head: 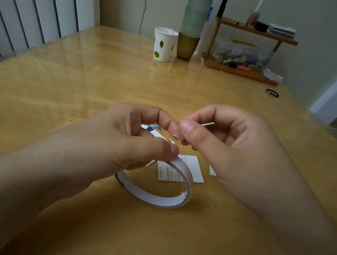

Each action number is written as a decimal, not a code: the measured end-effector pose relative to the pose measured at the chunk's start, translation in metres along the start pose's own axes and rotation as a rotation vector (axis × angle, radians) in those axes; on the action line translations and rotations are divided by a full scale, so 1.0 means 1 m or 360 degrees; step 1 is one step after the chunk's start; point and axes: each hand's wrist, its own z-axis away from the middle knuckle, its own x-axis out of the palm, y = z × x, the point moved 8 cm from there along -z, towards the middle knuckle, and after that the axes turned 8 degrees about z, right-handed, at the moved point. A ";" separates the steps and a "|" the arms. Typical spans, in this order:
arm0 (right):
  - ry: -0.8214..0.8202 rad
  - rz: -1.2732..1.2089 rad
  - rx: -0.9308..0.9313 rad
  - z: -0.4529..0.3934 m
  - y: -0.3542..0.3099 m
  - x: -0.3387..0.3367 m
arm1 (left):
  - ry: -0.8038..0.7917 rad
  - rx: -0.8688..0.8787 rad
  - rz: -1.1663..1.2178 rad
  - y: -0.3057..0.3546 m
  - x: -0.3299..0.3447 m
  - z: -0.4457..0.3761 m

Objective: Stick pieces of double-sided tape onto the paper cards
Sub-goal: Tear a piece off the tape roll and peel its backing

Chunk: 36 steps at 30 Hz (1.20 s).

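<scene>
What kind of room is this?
Probably a room at home: a glossy wooden table set in a corner, with a paper cup and a small wooden shelf of cosmetics and pens.

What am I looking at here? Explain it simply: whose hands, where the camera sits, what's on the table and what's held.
There is no machine here: a person works with bare hands, and the single picture comes from a camera worn on their head, looking down and forward. The left hand holds a colourful paper card and touches the roll of double-sided tape that stands on the wooden table. The right hand pinches a small thin piece, probably tape. A printed white card lies under the hands. Farther back stand a paper cup, stacked cups and a small wooden shelf.
</scene>
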 end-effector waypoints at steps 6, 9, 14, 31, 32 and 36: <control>-0.0008 -0.0053 0.0016 -0.001 0.002 0.003 | 0.0012 -0.0006 0.0010 -0.001 -0.001 0.000; -0.0072 -0.0092 -0.0024 0.000 0.000 0.004 | 0.0023 -0.0001 0.0014 -0.001 -0.002 -0.001; -0.0237 -0.0158 -0.0073 0.000 0.000 0.015 | 0.0034 -0.0033 0.0005 -0.003 -0.004 -0.002; -0.0019 0.1064 0.0796 -0.009 0.080 -0.060 | 0.0097 0.0035 0.0202 0.002 -0.011 0.000; -0.0064 0.1072 0.0829 -0.008 0.084 -0.056 | 0.0112 0.0030 0.0199 0.002 -0.012 0.000; -0.0225 0.1131 0.0932 -0.003 0.089 -0.043 | 0.0217 0.0048 0.0147 0.002 -0.019 0.000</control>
